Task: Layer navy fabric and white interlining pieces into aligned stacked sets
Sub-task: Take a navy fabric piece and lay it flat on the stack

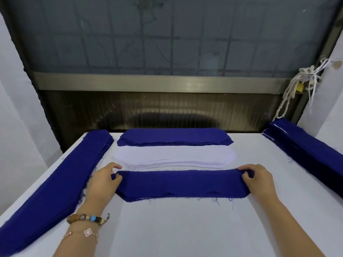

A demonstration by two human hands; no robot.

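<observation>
White cloth covers the table [185,229] under a dark window, and from my remote seat I start at the hands. The left hand [104,180] pinches the left end of a single navy piece [181,184], thumb on top and fingers curled round the edge; the right hand [258,179] pinches the right end the same way. The piece lies flat between them, just in front of the white interlining stack [174,156], near it but apart from it. Behind that sits a stack of matching navy pieces [174,136]. Long navy stacks lie along the left edge [55,182] and the right edge [306,149] of the table.

My worries, as I judge it: the near edge of the held piece is frayed and wavy, so pulling unevenly from the two ends could stretch or skew it, and it would then sit off the outline of its white partner. Loose threads could snag and drag a layer. The interlining sheets fan slightly at the front, so a hand brushing them could shift the top ones. The beaded bracelet [85,218] on the left wrist hangs close to the left stack and could catch its fringe.
</observation>
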